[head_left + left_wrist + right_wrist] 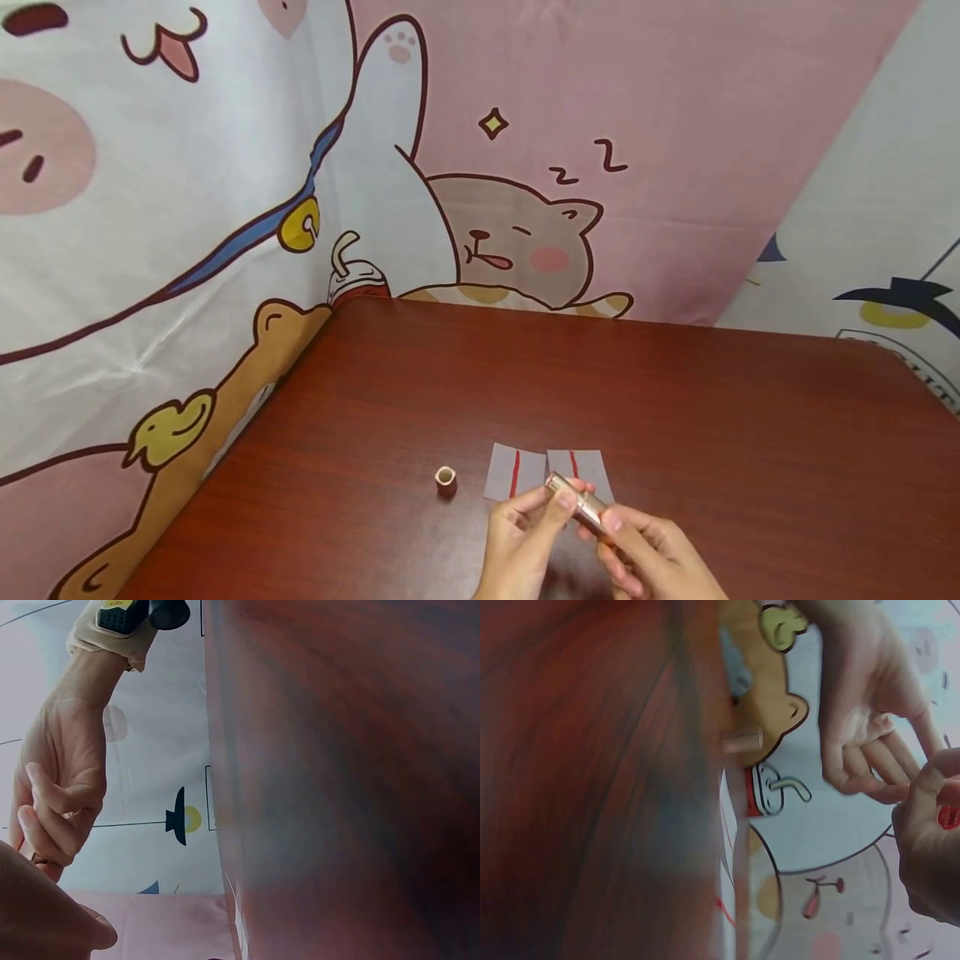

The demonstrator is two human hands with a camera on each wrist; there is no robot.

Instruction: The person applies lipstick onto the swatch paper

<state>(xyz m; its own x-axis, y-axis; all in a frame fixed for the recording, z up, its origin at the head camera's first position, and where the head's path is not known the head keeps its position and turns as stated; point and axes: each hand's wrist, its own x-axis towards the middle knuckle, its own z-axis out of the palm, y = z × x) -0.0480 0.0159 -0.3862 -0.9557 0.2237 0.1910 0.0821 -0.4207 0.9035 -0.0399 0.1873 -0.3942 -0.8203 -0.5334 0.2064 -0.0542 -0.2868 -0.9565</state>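
Observation:
Both hands hold a shiny rose-gold lipstick tube (590, 510) slantwise above the table in the head view. My left hand (519, 542) pinches its upper end between thumb and fingers, while my right hand (651, 548) grips the lower end. Left of the hands, the hollow lipstick cap (446, 481) stands on the table with its opening upward. In the right wrist view the left hand (870, 705) faces the right hand (934, 847), and the tube is mostly hidden by fingers. The left wrist view shows the right hand (64, 772) with fingers curled.
Behind the hands lie two pale paper pieces, a left one (498, 471) and a right one (596, 467), each with a red streak. Around the dark red wooden table (360, 400) hangs a cartoon-printed cloth (660, 150) at the back and left.

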